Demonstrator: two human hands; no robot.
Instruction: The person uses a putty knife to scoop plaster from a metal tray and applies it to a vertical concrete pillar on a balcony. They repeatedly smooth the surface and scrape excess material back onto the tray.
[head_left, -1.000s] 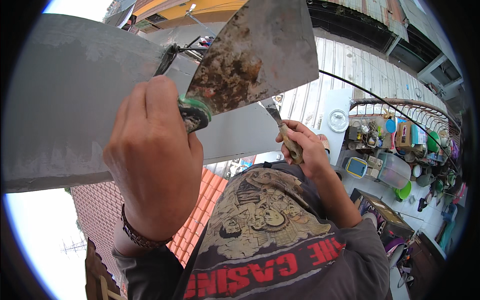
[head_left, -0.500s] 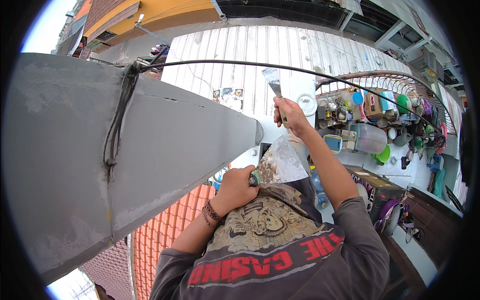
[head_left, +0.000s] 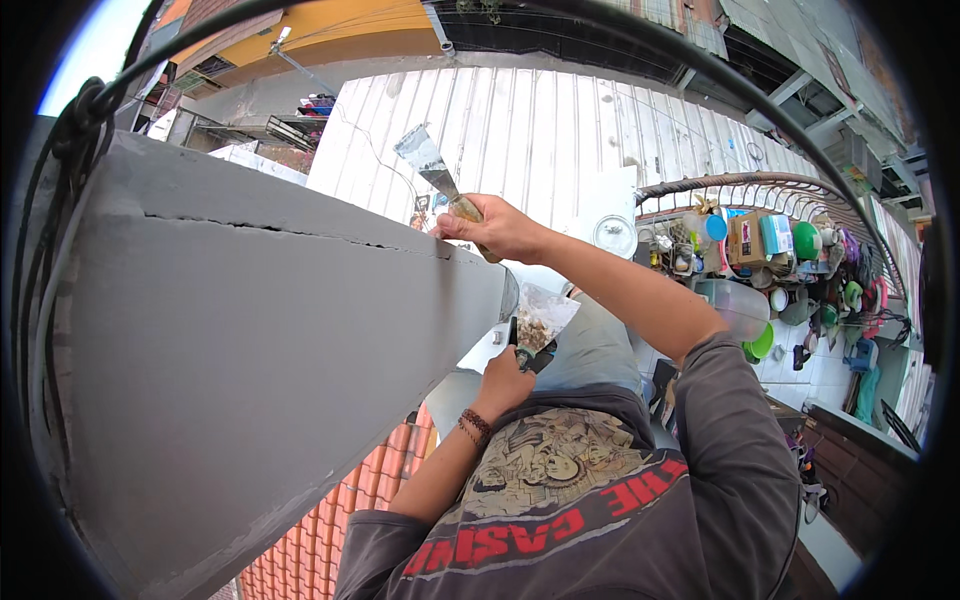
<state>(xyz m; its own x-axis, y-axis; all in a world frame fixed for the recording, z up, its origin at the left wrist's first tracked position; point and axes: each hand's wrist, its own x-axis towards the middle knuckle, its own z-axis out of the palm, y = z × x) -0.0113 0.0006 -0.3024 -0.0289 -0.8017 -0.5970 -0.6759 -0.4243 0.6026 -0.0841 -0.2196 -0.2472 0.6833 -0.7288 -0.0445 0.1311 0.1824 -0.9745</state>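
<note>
My right hand is closed around the handle of a narrow putty knife. Its blade tilts up and to the left, smeared with whitish filler, above the edge of a grey wall. A ragged crack runs along that wall near its upper edge. Lower down, my left hand grips a wide putty knife by its dark green handle. Lumpy brownish-white filler lies on the wide blade, close to the wall's rounded end. The two blades are apart.
A black cable arches over the view from a knot at the wall's left. Beyond lies a white corrugated roof. Orange roof tiles are below the wall. Household goods, with a green basin, crowd the right behind a curved railing.
My right hand has moved left with the narrow putty knife, to the wall's upper edge. My left hand has moved forward with the wide one. The view has shifted, and the cable looks nearer.
</note>
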